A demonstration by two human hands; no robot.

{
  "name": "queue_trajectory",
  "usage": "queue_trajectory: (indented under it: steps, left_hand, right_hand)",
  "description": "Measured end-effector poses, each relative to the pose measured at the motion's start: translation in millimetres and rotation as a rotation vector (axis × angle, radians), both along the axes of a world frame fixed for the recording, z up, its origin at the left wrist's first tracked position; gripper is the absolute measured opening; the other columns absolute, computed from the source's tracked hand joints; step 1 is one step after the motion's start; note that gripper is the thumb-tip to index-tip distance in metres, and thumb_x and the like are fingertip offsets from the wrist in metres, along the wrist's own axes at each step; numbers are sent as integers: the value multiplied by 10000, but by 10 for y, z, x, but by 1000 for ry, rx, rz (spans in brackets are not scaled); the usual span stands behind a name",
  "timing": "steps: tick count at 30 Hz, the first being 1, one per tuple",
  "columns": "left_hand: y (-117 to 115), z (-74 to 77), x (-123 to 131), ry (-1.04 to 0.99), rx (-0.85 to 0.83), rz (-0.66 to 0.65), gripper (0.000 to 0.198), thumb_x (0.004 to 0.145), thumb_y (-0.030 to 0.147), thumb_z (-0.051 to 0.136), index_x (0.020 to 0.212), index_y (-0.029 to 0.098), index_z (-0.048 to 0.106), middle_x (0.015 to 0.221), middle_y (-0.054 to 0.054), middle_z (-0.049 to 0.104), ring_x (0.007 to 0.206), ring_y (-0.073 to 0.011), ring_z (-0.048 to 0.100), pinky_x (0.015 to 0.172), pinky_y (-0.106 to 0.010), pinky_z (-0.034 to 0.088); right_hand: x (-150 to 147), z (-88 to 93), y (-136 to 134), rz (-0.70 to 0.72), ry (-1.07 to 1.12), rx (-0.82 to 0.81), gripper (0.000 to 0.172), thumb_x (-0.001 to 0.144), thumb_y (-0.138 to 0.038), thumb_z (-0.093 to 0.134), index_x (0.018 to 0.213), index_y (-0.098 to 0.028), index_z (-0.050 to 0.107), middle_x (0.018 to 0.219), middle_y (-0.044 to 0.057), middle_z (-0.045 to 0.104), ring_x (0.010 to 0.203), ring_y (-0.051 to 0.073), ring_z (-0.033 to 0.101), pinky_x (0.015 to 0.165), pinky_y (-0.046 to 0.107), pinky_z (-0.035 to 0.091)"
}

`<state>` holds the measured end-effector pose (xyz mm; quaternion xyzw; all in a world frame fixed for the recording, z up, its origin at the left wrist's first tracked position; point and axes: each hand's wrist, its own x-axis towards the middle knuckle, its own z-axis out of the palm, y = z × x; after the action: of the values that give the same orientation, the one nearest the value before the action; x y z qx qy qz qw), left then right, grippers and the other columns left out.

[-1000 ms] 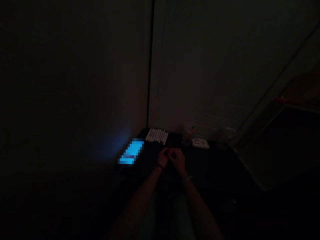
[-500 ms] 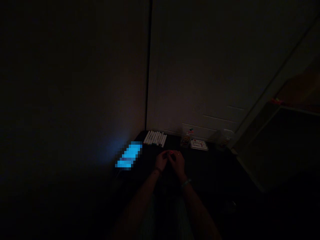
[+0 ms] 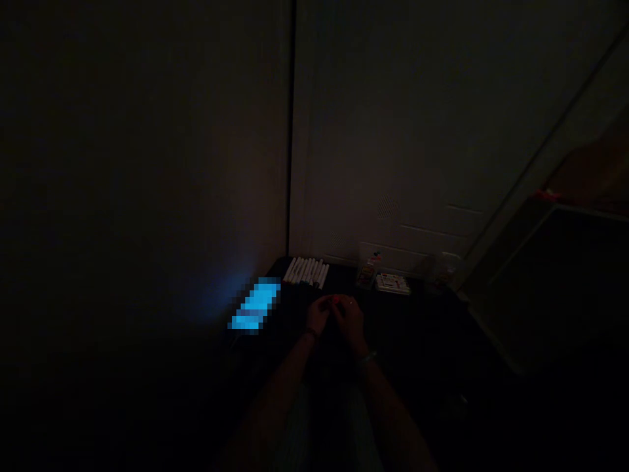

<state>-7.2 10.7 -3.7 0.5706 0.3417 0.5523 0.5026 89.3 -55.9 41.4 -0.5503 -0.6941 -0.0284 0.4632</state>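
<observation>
In the dim light my left hand (image 3: 318, 314) and my right hand (image 3: 350, 320) meet over the dark tabletop, fingers pinched together. A small pinkish-red thing (image 3: 335, 299) shows between the fingertips of both hands; it is too small and dark to name. Just beyond my left hand lies a row of white markers (image 3: 307, 272), side by side. Past my right hand is a flat white pack (image 3: 392, 283) with small coloured marks, beside a clear container (image 3: 366, 270) with something colourful in it.
A glowing blue screen (image 3: 255, 305), blurred into blocks, leans at the table's left. Another clear container (image 3: 446, 269) stands at the back right. Pale walls (image 3: 373, 131) rise behind and on the left. A dark framed panel (image 3: 540, 282) is on the right.
Both hands stay together in nearly the same place, with slight finger movement around the small pinkish-red thing. The view has shifted very slightly.
</observation>
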Motion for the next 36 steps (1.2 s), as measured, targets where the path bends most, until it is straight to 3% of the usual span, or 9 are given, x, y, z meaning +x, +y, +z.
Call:
queue_trajectory:
  steps: [10,15,21,27,31,36]
  left_hand:
    - [4,-12,-10,16,21,-8,295,631,180,575,922,148,614,952,-73,631,872,-153,575,825,-305,426]
    - [-21,-13,11,203,105,82,258,619,261,603,856,166,636,843,-37,627,709,-118,542,676,-250,438]
    - [-136,103,17,242,89,-15,291,656,380,568,821,150,630,691,-7,605,624,-101,516,574,-201,408]
    - [-122,114,-6,198,58,96,316,664,406,557,837,149,617,699,1,596,649,-106,523,601,-206,417]
    - [-119,127,-22,115,87,98,312,674,381,559,873,145,607,834,-34,620,778,-135,552,720,-246,432]
    - [-170,196,-14,84,91,39,316,658,363,586,893,154,604,878,-45,629,819,-147,565,776,-276,435]
  right_hand:
    - [11,-62,41,-40,53,-25,250,827,-349,420,974,-214,571,953,47,599,890,156,524,786,277,401]
    - [78,-164,126,-107,351,-63,353,809,-374,423,1092,-183,511,905,61,610,769,150,570,658,249,440]
    - [123,-207,214,-13,625,-47,458,825,-349,373,1233,-140,360,878,71,620,751,148,589,617,245,456]
    - [165,-199,185,-218,536,42,539,825,-322,382,1311,-160,213,1002,80,561,826,133,546,710,251,430]
    - [150,-214,181,-281,333,41,397,828,-280,371,1213,-189,408,1068,85,519,969,165,481,835,303,372]
    - [130,-266,194,-193,118,-66,300,793,-236,430,1070,-232,545,1006,60,552,937,174,487,811,295,378]
